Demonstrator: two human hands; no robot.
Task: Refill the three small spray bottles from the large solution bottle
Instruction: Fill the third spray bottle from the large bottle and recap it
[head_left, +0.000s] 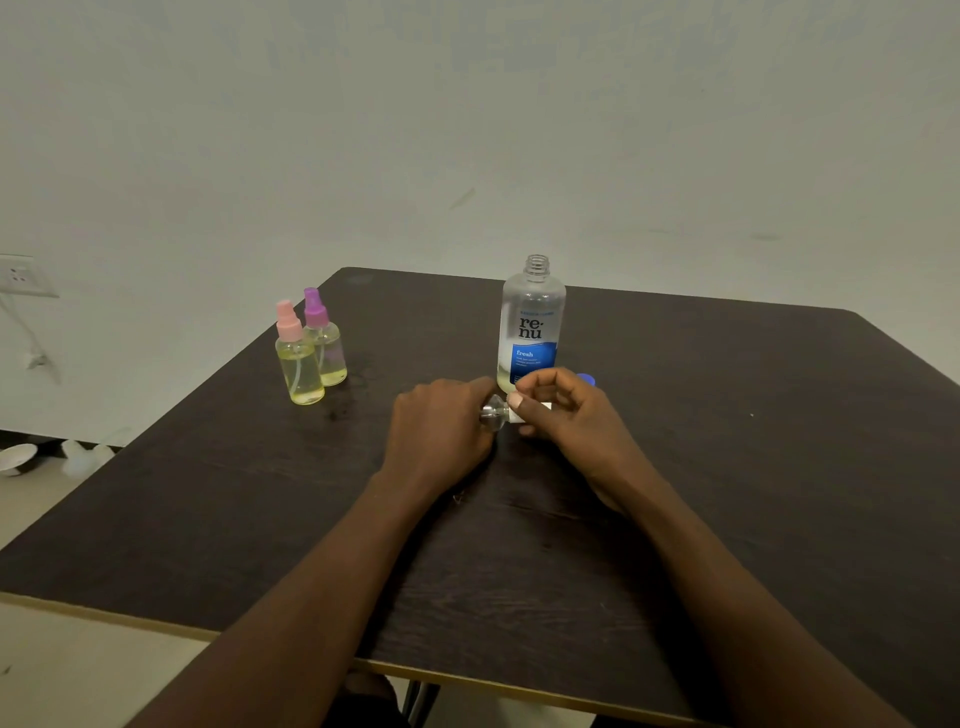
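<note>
The large clear solution bottle (531, 322) with a blue label stands uncapped at the table's middle, with a little yellowish liquid at its bottom. Its blue cap (587, 380) lies just behind my right hand. My left hand (441, 431) grips a third small clear spray bottle (493, 413), which lies tilted on its side; most of it is hidden. My right hand (566, 415) pinches that bottle's white spray top (535, 408). Two small spray bottles holding yellow liquid stand at the left: one with a pink top (297, 356), one with a purple top (324, 340).
The dark wooden table (727, 467) runs to a pale wall behind. A wall socket (18, 275) with a cable sits at the far left. White objects (78, 457) lie on the floor beyond the table's left edge.
</note>
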